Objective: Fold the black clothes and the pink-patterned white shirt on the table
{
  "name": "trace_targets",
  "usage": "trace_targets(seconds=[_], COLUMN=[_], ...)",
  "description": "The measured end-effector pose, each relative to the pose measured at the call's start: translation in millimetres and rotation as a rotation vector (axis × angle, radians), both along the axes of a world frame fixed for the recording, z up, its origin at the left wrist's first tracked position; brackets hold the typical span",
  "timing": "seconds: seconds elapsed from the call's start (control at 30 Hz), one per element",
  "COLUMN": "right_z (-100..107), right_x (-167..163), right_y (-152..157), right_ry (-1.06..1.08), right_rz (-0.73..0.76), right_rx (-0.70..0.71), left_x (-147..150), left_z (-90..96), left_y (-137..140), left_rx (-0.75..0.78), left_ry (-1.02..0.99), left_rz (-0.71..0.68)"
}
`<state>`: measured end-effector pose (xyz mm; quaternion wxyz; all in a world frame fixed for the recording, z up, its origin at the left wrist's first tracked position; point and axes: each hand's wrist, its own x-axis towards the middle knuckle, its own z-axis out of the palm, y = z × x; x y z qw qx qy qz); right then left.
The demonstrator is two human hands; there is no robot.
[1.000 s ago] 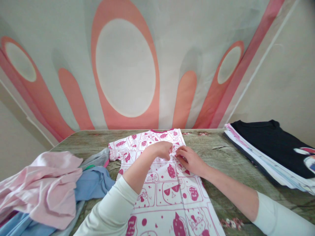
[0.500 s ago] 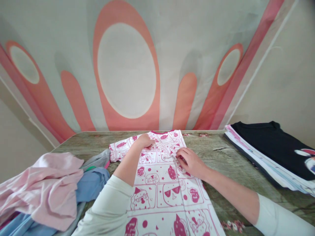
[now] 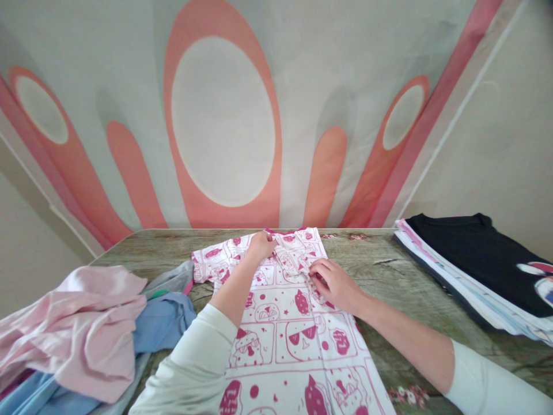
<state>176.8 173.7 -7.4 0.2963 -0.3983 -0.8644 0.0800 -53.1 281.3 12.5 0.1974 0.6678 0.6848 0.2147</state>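
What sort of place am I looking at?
Probably an indoor clothes-folding spot: there's a rumpled clothes pile on the left, a neatly folded clothes stack on the right, and a pink-printed white shirt spread between them.

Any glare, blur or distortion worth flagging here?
Head view: soft light, no strong glare on the table; the backdrop widens upward, likely wide-angle distortion; print on the patterned shirt reads clearly, though detail on the left hand and right hand is soft; the top-right corner darkens.
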Motion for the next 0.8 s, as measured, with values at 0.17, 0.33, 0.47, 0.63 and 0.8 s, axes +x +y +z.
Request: trace_targets(seconds=[0.17,0.33,0.47,0.63,0.8], right_z=[0.5,0.1,-1.4,-2.1,0.4], right_x=[-0.5,-0.4,0.6,1.8,2.2], right_y=[-0.5,-0.3,1.2,2.7,1.8], right_ry=[-0.020,-0.047,-0.063,-0.055,-0.111], right_rz=[-0.006,-0.008,0.004,0.042,0.062], right_rx=[0.002,0.004,0.015,0.043,0.090], left_x=[2.3,2.9,4.2,17.1,40.9], left_z=[0.3,2.1,7.2,20.8,17.6], left_y=[-0.2,-1.4,-7.3,-20.3,-30.2], left_rx=[-0.015,-0.017,0.031,0.296,0.290], left_ry=[-0.062,-0.091,-0.016,0.244,0.332], left_rz=[0.021,0.052,0.067,-0.070,-0.536])
